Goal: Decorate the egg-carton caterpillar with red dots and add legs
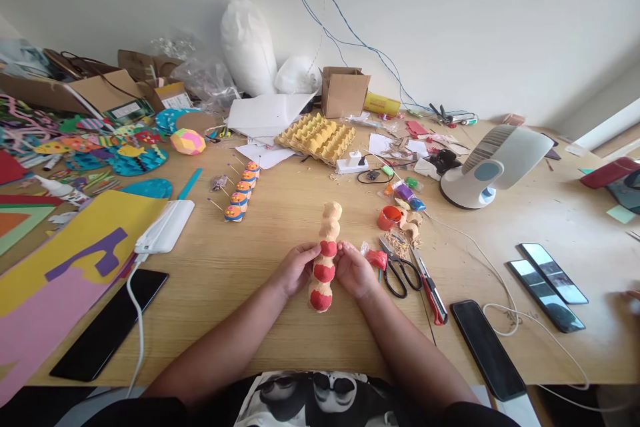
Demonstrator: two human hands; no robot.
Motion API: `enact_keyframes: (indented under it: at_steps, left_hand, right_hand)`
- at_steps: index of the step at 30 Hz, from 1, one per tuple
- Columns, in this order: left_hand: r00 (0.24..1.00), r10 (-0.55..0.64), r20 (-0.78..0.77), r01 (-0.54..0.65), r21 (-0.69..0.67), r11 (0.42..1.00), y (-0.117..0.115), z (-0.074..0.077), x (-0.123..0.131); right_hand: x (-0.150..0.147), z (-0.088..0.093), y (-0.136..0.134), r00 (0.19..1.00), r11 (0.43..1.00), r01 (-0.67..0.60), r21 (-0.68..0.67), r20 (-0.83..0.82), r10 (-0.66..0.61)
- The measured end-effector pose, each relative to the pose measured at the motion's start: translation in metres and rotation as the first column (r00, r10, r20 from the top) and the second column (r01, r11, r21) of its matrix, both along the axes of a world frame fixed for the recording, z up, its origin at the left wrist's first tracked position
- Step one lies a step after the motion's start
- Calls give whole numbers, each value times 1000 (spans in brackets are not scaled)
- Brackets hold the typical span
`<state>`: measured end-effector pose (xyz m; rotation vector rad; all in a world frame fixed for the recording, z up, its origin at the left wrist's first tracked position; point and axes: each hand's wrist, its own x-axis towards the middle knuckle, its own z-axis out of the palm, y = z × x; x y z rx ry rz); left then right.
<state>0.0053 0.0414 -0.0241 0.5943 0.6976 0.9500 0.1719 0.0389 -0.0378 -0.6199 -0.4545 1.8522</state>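
Observation:
A strip of egg-carton cups (327, 223) points away from me over the middle of the table. Red clay covers the tops of its three nearer cups, while the two far ones are bare tan. My left hand (299, 268) grips the strip's left side, thumb on the middle red cup. On the opposite side, my right hand (356, 271) has its fingers closed against the same cup; its curled fingers are partly hidden. Just right of that hand lies a red clay packet (376, 259), beside black-handled scissors (400, 273) and a red utility knife (431, 290).
A finished orange-and-blue caterpillar (241, 193) with pins stands ahead left. Yellow egg trays (317, 137) lie behind. A white fan (487, 170), a red clay tub (389, 217) and a phone (487, 347) are at right. Coloured paper (75, 260) and a power bank (165, 227) fill the left.

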Motion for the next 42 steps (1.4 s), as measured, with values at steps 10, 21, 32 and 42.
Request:
enact_keyframes:
  at_steps: [10, 21, 32, 42]
  left_hand:
    - [991, -51, -120, 64, 108, 992, 6, -3, -6]
    - [990, -107, -93, 119, 136, 984, 6, -1, -9]
    - [977, -65, -205, 102, 176, 979, 8, -2, -13]
    - [986, -162, 50, 158, 72, 985, 4, 0, -8]
  right_hand:
    - [3, 4, 0, 999, 1000, 9, -14, -37, -9]
    - [2, 8, -2, 1000, 1000, -4, -13, -15, 4]
    - [1, 7, -4, 999, 999, -30, 43, 33, 29]
    - [4, 8, -4, 998, 997, -43, 67, 53, 40]
